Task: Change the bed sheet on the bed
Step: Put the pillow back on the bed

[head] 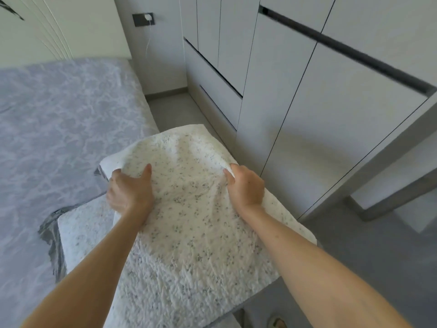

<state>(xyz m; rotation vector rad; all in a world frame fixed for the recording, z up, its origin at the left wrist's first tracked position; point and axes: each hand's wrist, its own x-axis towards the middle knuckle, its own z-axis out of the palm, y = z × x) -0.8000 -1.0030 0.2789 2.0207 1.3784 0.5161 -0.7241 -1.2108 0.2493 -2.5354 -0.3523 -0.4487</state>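
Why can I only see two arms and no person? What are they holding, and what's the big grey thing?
The camera sits on the person's head and looks down, so you see only what they see: their own two arms. There is just this one picture. The left hand and the right hand each grip an edge of a white flowered cloth that looks like a folded bed sheet. They hold it over the corner of the bed. The big grey thing is the bed, covered with a grey patterned sheet. More white cloth lies on the bed corner, under the left arm. On the right stand pale wardrobe doors, and a charger is plugged into the wall.
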